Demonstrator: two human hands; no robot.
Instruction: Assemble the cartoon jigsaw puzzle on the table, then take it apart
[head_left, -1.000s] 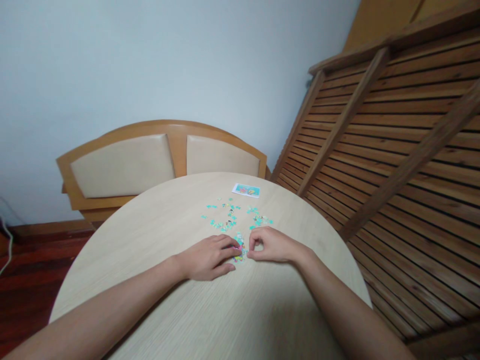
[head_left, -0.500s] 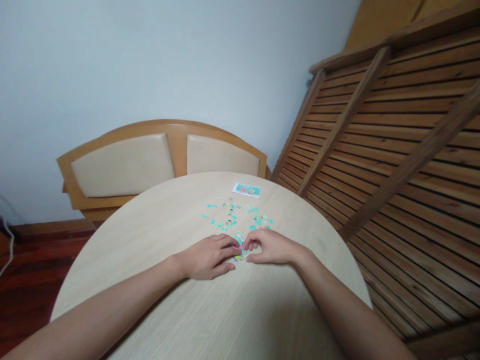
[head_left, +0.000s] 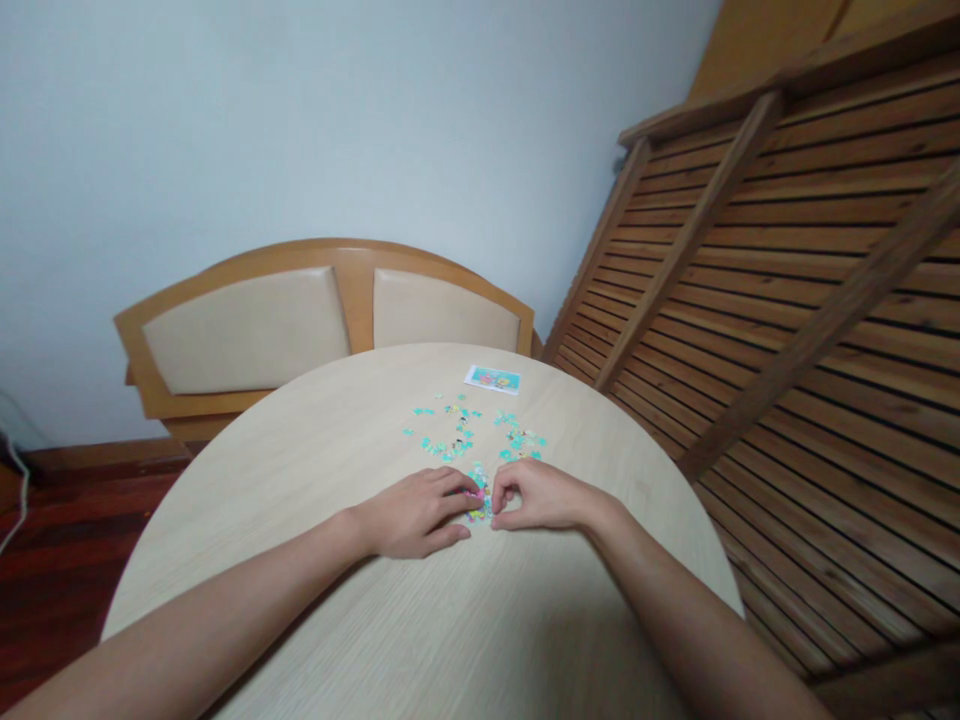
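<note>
A small patch of jigsaw puzzle pieces (head_left: 478, 476), turquoise, pink and yellow, lies on the round table (head_left: 420, 640) between my hands. From the left, my left hand (head_left: 420, 512) rests palm down, fingers spread, with its fingertips on the patch's left side and covering part of it. My right hand (head_left: 541, 496) is at the patch's right edge, its thumb and index finger drawn close together in a pinch. Anything between those fingertips is too small to make out.
Loose turquoise pieces (head_left: 442, 448) lie scattered beyond my left hand, with another group (head_left: 519, 436) beyond my right. A picture card (head_left: 493, 380) lies near the table's far edge. Behind stands a padded headboard (head_left: 255, 330); a slatted wooden frame (head_left: 750, 300) leans on the right.
My right thumb and index finger have come closer together, with the fingertips slightly farther right. My left hand has stayed nearly still on the puzzle patch.
</note>
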